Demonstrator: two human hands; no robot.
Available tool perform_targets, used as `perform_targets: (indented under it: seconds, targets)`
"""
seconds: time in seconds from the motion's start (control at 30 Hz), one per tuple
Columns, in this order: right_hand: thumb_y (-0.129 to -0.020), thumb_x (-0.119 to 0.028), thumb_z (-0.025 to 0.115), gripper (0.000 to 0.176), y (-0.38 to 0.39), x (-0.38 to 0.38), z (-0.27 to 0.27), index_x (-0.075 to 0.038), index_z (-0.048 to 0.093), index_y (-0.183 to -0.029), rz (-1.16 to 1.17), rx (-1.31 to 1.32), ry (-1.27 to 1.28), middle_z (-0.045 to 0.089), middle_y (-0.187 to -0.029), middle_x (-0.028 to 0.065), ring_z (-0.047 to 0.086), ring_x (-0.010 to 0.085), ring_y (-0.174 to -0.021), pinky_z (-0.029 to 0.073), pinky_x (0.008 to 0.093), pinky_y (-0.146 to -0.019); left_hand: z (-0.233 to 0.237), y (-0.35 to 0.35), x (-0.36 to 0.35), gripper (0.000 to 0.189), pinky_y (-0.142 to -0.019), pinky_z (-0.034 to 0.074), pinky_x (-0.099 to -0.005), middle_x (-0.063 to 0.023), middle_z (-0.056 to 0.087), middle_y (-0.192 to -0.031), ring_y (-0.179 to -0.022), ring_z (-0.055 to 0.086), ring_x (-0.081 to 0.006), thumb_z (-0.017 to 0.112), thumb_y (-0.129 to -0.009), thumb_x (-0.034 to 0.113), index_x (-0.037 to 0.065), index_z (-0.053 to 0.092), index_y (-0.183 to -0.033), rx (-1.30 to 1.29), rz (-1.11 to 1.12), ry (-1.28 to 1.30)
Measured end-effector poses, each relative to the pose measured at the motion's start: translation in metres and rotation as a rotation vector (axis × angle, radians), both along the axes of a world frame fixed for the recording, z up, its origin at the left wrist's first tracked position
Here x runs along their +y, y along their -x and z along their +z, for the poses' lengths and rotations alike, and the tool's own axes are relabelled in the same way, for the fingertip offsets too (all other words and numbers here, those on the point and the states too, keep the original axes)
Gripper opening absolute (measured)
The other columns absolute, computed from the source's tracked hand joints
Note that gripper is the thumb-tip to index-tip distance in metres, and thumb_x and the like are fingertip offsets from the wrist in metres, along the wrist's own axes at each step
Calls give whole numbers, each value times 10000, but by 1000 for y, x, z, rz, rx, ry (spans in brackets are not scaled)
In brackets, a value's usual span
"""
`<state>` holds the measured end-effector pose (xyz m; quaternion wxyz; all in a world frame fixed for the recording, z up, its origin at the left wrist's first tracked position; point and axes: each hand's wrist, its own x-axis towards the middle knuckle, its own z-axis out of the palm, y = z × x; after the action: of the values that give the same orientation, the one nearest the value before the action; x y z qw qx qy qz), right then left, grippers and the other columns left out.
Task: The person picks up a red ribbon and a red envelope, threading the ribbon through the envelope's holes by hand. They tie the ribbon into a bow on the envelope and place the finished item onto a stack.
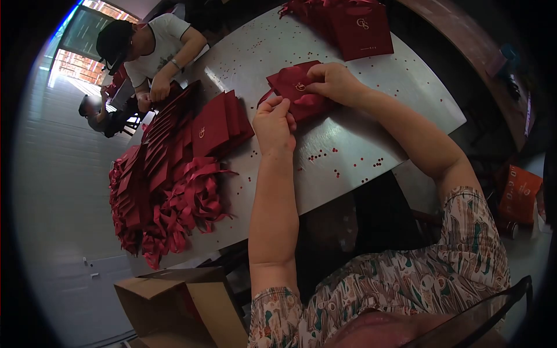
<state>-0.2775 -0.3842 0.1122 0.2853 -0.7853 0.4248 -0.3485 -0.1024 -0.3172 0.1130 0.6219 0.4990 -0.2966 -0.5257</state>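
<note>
A dark red gift bag with a gold emblem lies on the metal table in front of me. A shiny red ribbon runs across its face. My left hand is at the bag's near left side, its fingers curled and pinched on the ribbon. From the right, my right hand reaches over the bag with thumb and forefinger pressed together at the ribbon near the emblem. The exact grip points are partly hidden by my fingers.
Many red bags with loose ribbon ends are piled on the left. More bags stand at the far edge. Small red dots litter the table. A co-worker handles bags across from me. A cardboard box stands below.
</note>
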Motion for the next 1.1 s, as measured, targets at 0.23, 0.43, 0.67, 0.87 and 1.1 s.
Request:
perform_targets:
  seconds: [0.23,0.43,0.67,0.87,1.1]
  targets:
    - [-908,-109,616,122,-1,-3,3,-45,575,-1003,174,-1097,-765,660,-886,55,639,144,-782,519,270,-765,-2,-4,0,150,-410,376,-253,-21,555,-681,-478,498,-95,632,-869,39,-11,584,-1001,21,-96,-32]
    - [-867,-3,544,226,-2,-11,-16,-57,500,-1083,202,-1250,-889,633,-1001,117,613,200,-844,563,393,-775,-4,-19,-3,139,-475,415,-260,-15,569,-691,-557,539,-104,581,-858,25,-11,603,-991,-25,-330,-125]
    - [-902,-34,537,187,1,-8,-13,-55,507,-1086,311,-1208,-916,637,-1083,147,620,191,-903,564,389,-805,2,-23,-1,77,-527,440,-224,-13,592,-723,-586,549,-89,585,-815,39,16,646,-775,-474,-537,-48]
    - [-939,-68,553,136,0,-12,-18,-39,514,-1065,317,-1149,-912,661,-1041,156,645,161,-859,554,298,-809,7,-20,3,96,-542,432,-226,-5,586,-734,-597,535,-84,604,-816,59,-11,647,-766,-595,-543,94]
    - [-944,-69,548,126,-1,-12,-19,-52,511,-1063,300,-1067,-889,667,-1031,148,646,150,-852,544,271,-805,8,-32,0,95,-576,442,-260,-38,601,-768,-620,554,-117,624,-800,55,-37,645,-810,-851,-544,207]
